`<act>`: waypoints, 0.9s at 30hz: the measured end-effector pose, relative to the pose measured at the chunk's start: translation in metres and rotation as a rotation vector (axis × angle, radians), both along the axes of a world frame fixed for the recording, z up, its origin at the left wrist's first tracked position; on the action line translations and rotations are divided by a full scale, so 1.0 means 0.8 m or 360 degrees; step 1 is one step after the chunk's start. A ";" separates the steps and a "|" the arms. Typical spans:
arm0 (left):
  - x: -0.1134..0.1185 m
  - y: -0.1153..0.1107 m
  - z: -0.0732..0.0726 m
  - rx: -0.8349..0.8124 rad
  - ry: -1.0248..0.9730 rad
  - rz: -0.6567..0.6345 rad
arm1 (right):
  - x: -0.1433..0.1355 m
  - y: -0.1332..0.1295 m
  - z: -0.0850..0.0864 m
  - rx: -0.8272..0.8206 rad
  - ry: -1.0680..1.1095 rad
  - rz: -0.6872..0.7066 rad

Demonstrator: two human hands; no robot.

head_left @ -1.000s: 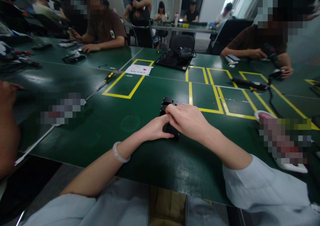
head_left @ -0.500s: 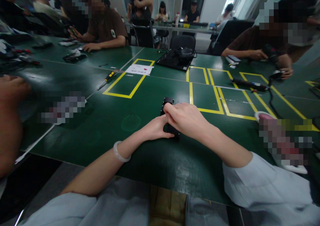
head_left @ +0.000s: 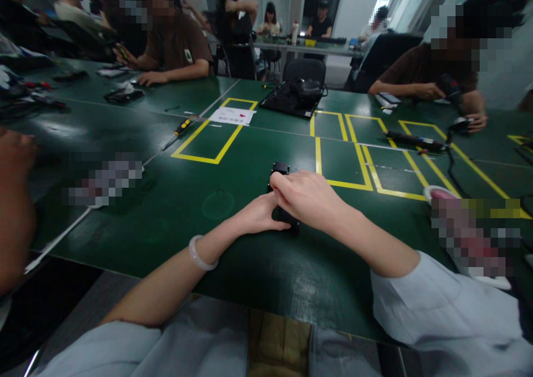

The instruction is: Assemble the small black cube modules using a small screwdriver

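Observation:
A narrow black device (head_left: pixel 287 221) with small shiny spots along its edges lies on the green table in front of me. Its far end shows beyond my hands, and its middle is covered by them. My left hand (head_left: pixel 263 213) holds it from the left, the thumb along its near part. Over the device, my right hand (head_left: pixel 308 196) is closed, with the fingers curled in and the thumb side touching my left fingers. Whatever sits in the right fingers is hidden from view.
Yellow tape frames (head_left: pixel 216 160) mark the green table (head_left: pixel 175 232). A yellow-black screwdriver (head_left: pixel 180 130), a white paper (head_left: pixel 233 115), a black flat case (head_left: pixel 291 99) and a black bar-shaped tool (head_left: pixel 416 141) lie farther off. Co-workers sit around; one's arm (head_left: pixel 14 199) is at left.
My right hand has shifted very slightly to the left over the device. My left hand and the device stay in place.

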State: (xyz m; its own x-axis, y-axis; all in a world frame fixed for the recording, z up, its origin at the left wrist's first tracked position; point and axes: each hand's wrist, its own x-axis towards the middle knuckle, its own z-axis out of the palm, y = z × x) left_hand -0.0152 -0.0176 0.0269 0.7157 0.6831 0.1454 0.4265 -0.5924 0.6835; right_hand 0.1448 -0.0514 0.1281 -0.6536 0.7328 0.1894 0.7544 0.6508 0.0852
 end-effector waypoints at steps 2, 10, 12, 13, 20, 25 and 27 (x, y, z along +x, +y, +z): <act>0.000 -0.001 0.000 0.0007 0.0003 0.0003 | 0.000 0.000 0.000 -0.0003 0.0000 0.0002; 0.000 0.000 -0.005 0.0011 0.0011 -0.0001 | -0.001 0.002 -0.002 -0.0040 -0.0005 0.0031; 0.000 0.001 -0.006 0.0016 0.0009 -0.0003 | -0.001 0.003 -0.003 -0.0034 0.0000 0.0035; 0.000 0.001 -0.006 0.0019 0.0006 -0.0002 | -0.002 0.003 -0.004 -0.0026 0.0004 0.0034; 0.000 0.001 -0.006 0.0017 0.0005 0.0004 | -0.002 0.002 -0.003 -0.0037 0.0001 0.0036; 0.000 0.000 -0.005 -0.0003 0.0009 0.0001 | -0.001 0.003 -0.003 -0.0030 -0.0010 0.0030; 0.000 -0.001 -0.004 -0.0006 0.0014 0.0000 | -0.001 0.003 -0.003 -0.0031 -0.0010 0.0029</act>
State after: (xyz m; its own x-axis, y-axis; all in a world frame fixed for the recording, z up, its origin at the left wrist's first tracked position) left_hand -0.0150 -0.0180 0.0238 0.7169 0.6837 0.1367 0.4326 -0.5899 0.6818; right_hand 0.1443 -0.0486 0.1255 -0.6678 0.7244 0.1710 0.7421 0.6659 0.0772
